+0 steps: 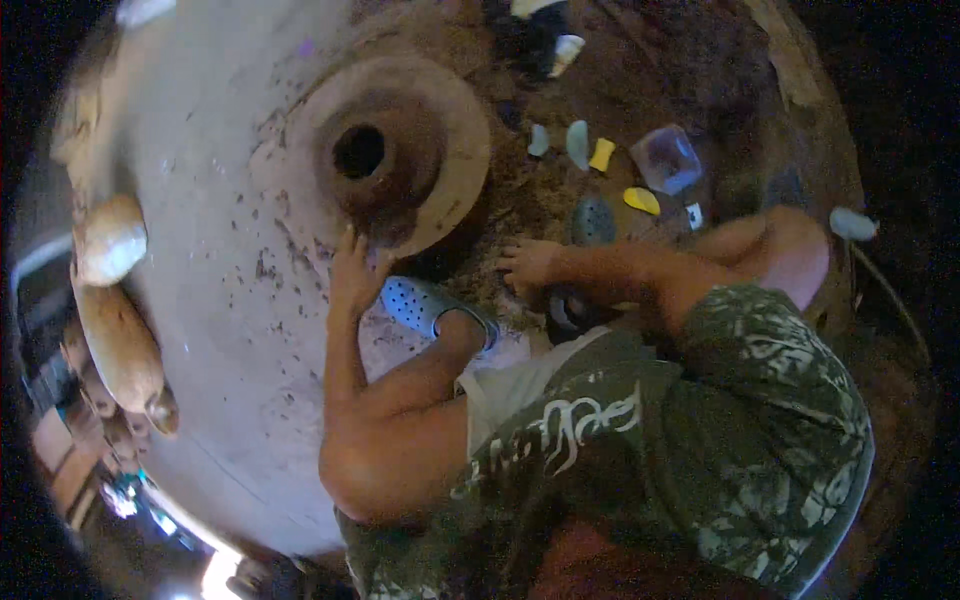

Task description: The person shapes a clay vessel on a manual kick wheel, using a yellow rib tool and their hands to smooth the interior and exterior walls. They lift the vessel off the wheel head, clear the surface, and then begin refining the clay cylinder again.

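A brown clay vessel (405,185) with a dark round mouth stands on a wide pale round wheel (468,150). My left hand (354,270) reaches to the near left edge of the wheel, its fingers stretched out and nothing seen in them. Whether the fingertips touch the wheel or the clay I cannot tell. To the right of the wheel, low over the dirt, is my right hand (532,265); its fingers point left, apart, with no object visible in them. Between my hands is a blue clog (412,303) on my foot.
Right of the wheel lie grey-green curved pieces (578,145), a yellow notched piece (602,155), a yellow oval piece (641,201) and a clear tub (668,160). Another clog (593,220) is beside my right forearm. Large tan vessels (120,340) stand along the left.
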### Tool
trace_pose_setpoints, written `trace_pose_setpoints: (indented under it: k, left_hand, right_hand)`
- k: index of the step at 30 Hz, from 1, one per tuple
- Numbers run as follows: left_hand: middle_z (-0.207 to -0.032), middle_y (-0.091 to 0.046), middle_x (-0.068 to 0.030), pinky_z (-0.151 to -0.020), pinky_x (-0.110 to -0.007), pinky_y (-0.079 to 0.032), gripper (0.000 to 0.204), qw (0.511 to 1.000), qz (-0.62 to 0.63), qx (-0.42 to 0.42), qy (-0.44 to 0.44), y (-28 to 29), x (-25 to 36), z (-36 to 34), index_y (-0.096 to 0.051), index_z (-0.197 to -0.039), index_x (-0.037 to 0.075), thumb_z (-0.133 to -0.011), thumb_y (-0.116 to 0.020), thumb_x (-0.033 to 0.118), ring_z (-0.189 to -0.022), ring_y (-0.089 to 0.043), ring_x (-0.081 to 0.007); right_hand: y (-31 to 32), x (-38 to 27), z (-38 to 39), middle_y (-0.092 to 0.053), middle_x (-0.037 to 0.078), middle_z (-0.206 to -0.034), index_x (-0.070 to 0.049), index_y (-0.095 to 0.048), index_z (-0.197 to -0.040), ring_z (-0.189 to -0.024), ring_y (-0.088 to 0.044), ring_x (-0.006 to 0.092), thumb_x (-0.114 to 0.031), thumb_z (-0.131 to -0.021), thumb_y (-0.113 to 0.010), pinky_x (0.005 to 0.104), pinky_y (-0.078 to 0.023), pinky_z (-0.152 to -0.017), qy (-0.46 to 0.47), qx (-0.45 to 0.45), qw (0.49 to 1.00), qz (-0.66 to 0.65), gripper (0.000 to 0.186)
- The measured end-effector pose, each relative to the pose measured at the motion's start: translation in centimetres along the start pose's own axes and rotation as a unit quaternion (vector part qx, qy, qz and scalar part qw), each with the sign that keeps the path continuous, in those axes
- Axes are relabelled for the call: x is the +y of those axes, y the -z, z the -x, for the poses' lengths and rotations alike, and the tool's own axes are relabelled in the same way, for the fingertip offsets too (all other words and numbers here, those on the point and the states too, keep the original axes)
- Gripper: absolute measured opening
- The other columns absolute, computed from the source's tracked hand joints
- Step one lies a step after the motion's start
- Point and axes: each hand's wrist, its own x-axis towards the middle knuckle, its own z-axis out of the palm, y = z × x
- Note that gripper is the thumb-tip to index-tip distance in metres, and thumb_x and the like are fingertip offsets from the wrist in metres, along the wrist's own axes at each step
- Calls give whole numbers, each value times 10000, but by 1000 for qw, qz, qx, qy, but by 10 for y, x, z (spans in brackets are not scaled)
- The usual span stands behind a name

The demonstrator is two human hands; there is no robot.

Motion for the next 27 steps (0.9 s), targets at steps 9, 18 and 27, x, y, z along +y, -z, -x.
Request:
trace_pose_setpoints:
  k: [9, 18, 27]
  left_hand:
    - [-1459, -498, -281, -1149, -451, -371, 777, 983, -27, -180, 36, 182, 67, -27, -485, -1446, -15, -887, -721, 470, -1388, -445, -413]
    - [-1649, -196, -219, -1198, -604, -195, 1053, 954, -274, -42, -110, 142, 120, -133, -231, -1602, 143, -808, -725, 627, -1506, -182, -463]
    - [-1674, -119, -182, -1192, -623, -181, 1044, 977, -209, 41, -26, 49, 80, -162, -147, -1624, 188, -836, -683, 614, -1505, -173, -470]
  right_hand:
    - [79, 33, 48, -691, 209, -1143, -8, -664, -1182, -972, -691, 332, -268, -874, -724, 500, -561, -761, -322, 10, 873, -367, 407]
    - [158, 161, 254, -721, 214, -885, 26, -736, -932, -821, -706, 362, -414, -899, -629, 499, -554, -726, -618, 106, 770, -116, 454]
    - [67, 152, 315, -721, 223, -917, 31, -738, -939, -828, -712, 355, -206, -833, -687, 469, -574, -725, -599, -76, 797, -32, 265]
